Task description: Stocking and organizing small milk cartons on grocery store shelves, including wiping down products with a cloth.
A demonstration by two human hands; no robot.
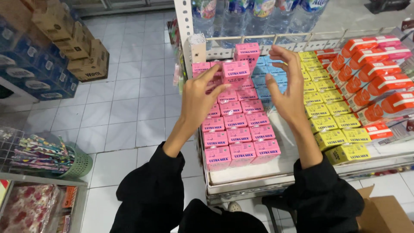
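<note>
My left hand is raised over the left side of a shelf, its fingertips on a small pink carton held above the rows of pink cartons. Another pink carton stands higher, behind it. My right hand hovers just to the right with fingers spread and curved, holding nothing. Behind the hands lie blue cartons, partly hidden. Both arms wear black sleeves.
Yellow cartons fill the rows to the right, then orange and red boxes. Water bottles stand behind a wire rail. Stacked cardboard boxes sit at the far left on the tiled floor, beside a green basket. A brown box is at the bottom right.
</note>
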